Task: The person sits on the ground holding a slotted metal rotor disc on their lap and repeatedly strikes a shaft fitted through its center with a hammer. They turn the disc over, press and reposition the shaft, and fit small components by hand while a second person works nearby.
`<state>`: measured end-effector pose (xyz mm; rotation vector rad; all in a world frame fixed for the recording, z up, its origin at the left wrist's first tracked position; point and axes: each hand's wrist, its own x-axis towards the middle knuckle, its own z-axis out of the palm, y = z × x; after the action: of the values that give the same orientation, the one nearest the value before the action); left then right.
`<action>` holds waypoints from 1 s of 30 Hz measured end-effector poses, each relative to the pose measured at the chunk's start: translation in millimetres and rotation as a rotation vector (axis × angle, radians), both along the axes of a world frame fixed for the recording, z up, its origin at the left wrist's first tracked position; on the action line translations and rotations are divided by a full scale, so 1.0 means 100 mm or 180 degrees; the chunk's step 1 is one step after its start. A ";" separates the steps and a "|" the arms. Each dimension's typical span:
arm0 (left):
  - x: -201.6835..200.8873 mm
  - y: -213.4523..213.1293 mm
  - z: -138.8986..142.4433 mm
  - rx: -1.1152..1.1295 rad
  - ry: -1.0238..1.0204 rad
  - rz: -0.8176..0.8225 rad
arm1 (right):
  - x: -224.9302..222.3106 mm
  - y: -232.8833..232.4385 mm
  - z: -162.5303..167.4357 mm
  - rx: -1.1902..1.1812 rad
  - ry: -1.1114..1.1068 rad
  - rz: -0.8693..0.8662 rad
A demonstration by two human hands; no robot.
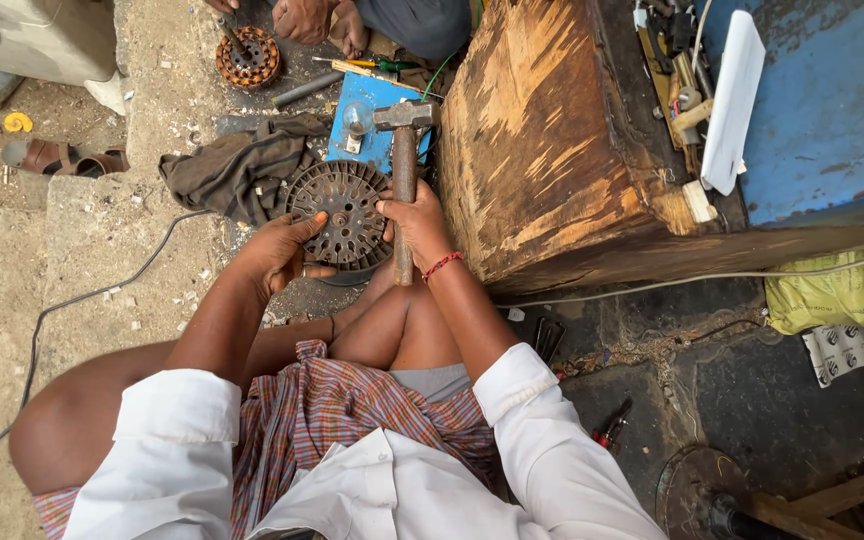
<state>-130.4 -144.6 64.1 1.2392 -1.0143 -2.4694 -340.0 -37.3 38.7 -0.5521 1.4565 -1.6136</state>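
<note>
Two hands are at work on one part, and I read this as the striking step: steadying the piece while the hammer is poised. Largest near the grip is the worn brown wooden workbench (pixel 552 150), just right of my right hand (pixel 414 225). Next, the crumpled dark grey cloth (pixel 242 170) lies on the ground just left of the part. The round, dark, slotted metal motor rotor (pixel 347 212) sits between my hands, against my left hand (pixel 277 255), whose spread fingers brace its lower left rim. My right hand is wrapped tight around the rusty-handled steel hammer (pixel 404 150), its head raised just above the rotor's far edge. Beyond it lies a flat blue box (pixel 377 125). I judge the next blow needs the rotor held firm and fingers clear of the strike point.
</note>
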 end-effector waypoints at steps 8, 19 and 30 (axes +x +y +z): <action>-0.26 -0.34 -0.01 -0.0176 -0.0012 -0.0119 | -0.25 -0.23 -0.09 -0.0021 0.0145 -0.0045; -0.32 -0.22 -0.05 -0.0086 -0.0205 -0.0043 | -0.19 -0.06 -0.07 0.0103 -0.0081 -0.0174; -0.44 -0.21 -0.10 -0.0751 -0.1111 -0.0224 | -0.17 -0.19 -0.17 0.0458 0.0225 -0.0032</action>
<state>-174.2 -166.1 54.2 1.6082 -1.4086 -2.1427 -357.3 -56.3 21.4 -0.5242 1.6155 -1.4961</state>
